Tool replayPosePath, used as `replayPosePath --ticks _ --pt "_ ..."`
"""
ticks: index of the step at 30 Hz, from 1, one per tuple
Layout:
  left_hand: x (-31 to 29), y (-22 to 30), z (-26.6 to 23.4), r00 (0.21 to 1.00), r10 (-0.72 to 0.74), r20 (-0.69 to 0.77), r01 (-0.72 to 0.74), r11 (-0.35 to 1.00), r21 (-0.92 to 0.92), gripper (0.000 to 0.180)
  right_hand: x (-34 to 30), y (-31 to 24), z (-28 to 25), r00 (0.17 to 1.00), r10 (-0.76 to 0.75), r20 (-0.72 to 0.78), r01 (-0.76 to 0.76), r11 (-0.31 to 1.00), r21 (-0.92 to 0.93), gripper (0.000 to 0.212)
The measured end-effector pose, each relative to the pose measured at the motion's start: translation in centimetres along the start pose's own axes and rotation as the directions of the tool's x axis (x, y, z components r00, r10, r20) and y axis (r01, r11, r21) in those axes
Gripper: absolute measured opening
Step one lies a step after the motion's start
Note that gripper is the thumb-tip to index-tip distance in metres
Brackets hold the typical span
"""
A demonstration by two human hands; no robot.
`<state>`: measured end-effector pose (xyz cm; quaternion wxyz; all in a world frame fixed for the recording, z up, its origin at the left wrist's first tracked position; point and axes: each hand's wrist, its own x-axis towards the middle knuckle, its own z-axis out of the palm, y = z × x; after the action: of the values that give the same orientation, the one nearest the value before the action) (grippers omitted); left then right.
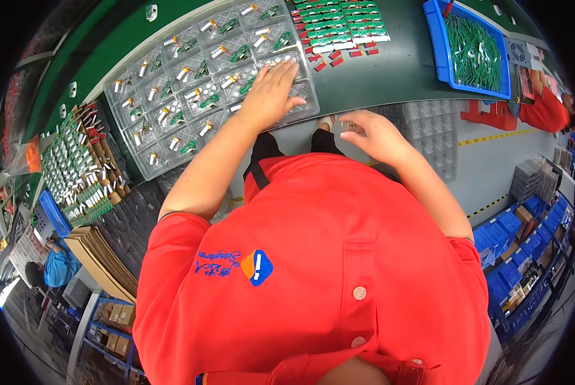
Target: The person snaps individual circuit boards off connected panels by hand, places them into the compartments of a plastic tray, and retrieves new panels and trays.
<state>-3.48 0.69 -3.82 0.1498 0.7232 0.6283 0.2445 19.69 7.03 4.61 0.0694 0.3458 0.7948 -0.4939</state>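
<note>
Clear compartment tray (306, 96) on the table (400, 77), long axis slanting up to the right. Left hand (269, 96) nearer, over its right end, fingers extended, thumb apart; contact unclear. Right hand (377, 136) off the table edge, fingers curled; cannot tell whether they hold anything.

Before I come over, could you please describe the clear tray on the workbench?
Find the dark green workbench, then the left hand above it. The large clear tray lies under that hand. Green circuit boards in its compartments set it apart from the clear trays farther right.
</note>
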Motion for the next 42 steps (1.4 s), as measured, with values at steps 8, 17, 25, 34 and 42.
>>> replayPosePath --ticks 8,17,25,34,42 --pt "-5.3 -1.6 -3.3 0.949 -0.264 -0.171 0.235 0.957 -0.172 0.045 5.9 -2.2 1.9 0.939 -0.344 0.013 0.331 0.892 -0.308 0.034" --pt "-7.1 -1.6 -4.4 0.989 -0.119 -0.088 0.116 0.992 -0.045 0.034 3.0 3.6 1.1 0.895 -0.314 -0.316 0.149 0.880 -0.451 0.039" --pt "0.5 -2.0 -0.7 0.988 0.100 0.117 -0.109 0.991 0.078 0.034 -17.1 24.9 3.9 0.657 0.601 -0.456 -0.682 0.731 -0.019 0.043" --pt "2.6 -3.9 -0.2 0.985 0.090 -0.146 -0.111 0.984 -0.143 0.032 -37.9 23.4 25.6 0.073 0.995 -0.070 -0.730 0.101 0.676 0.030" --pt "0.6 -2.4 -2.8 0.966 0.256 0.034 -0.258 0.963 0.083 0.030 -36.9 23.8 29.7 0.415 0.908 -0.059 -0.788 0.391 0.475 0.029"
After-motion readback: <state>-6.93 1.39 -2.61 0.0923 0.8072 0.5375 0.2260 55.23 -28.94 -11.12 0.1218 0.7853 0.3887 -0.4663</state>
